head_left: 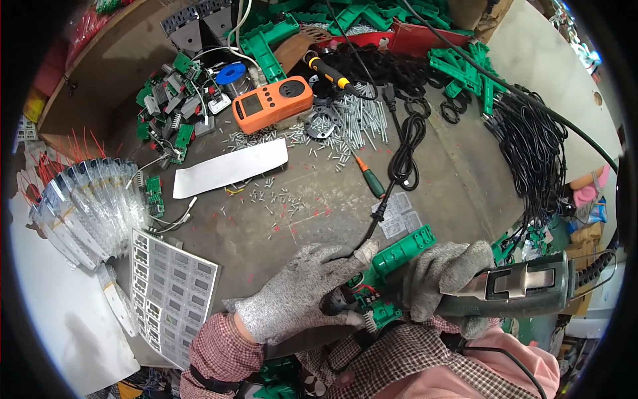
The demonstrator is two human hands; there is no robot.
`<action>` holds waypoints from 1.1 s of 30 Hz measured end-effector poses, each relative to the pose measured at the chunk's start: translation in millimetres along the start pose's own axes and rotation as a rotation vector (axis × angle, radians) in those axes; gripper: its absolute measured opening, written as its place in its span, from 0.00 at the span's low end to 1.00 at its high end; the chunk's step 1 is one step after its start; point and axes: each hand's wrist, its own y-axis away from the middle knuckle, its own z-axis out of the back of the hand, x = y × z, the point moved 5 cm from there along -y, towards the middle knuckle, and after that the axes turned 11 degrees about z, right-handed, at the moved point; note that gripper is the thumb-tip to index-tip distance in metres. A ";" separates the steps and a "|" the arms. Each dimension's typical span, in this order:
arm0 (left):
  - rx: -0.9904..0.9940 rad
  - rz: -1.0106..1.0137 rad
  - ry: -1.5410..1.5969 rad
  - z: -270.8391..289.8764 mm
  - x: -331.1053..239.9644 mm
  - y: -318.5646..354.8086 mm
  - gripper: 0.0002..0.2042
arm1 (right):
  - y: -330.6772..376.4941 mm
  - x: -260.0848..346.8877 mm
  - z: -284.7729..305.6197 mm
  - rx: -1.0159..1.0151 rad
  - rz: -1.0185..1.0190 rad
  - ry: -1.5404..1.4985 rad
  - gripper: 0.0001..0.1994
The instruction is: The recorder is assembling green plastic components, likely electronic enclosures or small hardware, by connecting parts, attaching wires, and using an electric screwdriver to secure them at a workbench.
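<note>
My left hand (289, 296), in a grey knit glove, is closed around a green plastic housing (403, 254) near my body. Red wires and a round black part (337, 301) show in its opened middle. A black power cord (407, 149) runs from beside my left fingertips up the bench. In my right hand (422, 282), also gloved, is a corded power tool (502, 292) with a dark green body and a metal lever, which looks like an electric screwdriver. Its tip is hidden by the fingers, close to the housing's right side. Whether it touches the housing I cannot tell.
Screws (362, 120) lie piled behind an orange meter (272, 103) and a green-handled screwdriver (370, 178). At left are circuit boards (179, 136), bagged parts (93, 206) and a label sheet (174, 292). Black cords (535, 146) hang over the right edge; green housings (465, 70) lie behind.
</note>
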 end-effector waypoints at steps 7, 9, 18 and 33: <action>-0.024 -0.022 0.050 1.6 -0.3 1.3 0.47 | 3.4 -1.7 -3.4 -0.011 0.092 0.060 0.32; -0.071 -0.123 0.014 1.9 -3.2 0.7 0.55 | 4.6 -3.0 -5.4 -0.012 0.115 0.082 0.32; -0.068 -0.179 -0.006 -3.1 3.0 -3.9 0.56 | 17.5 -5.3 -17.8 -0.332 -0.080 0.286 0.29; 0.018 0.073 0.031 -9.1 9.3 -4.8 0.52 | 12.9 -26.4 -10.4 -0.253 0.082 -0.003 0.18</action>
